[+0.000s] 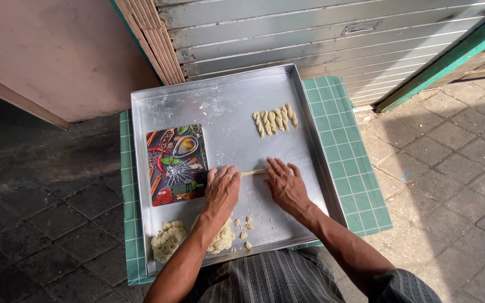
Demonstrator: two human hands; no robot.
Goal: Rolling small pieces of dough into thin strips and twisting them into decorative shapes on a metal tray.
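Observation:
A thin pale dough rope point(252, 173) lies across the middle of a large metal tray point(304, 120). My left hand point(222, 188) lies flat on its left end and my right hand point(285, 183) lies flat on its right end, fingers spread, palms down. Only the short stretch between the hands shows. Several twisted dough pieces point(275, 119) lie in a row at the tray's far right. A lump of dough point(168, 239) sits at the near left corner, another lump point(222, 239) lies partly under my left forearm, and small dough bits point(246, 228) lie beside it.
A flat kitchen scale point(176, 164) with a picture of chillies and spices rests on the tray's left side. The tray sits on a green checked mat point(366, 185). Paving stones surround it; a corrugated metal shutter point(321, 33) stands behind and a pink wall point(57, 50) at the left.

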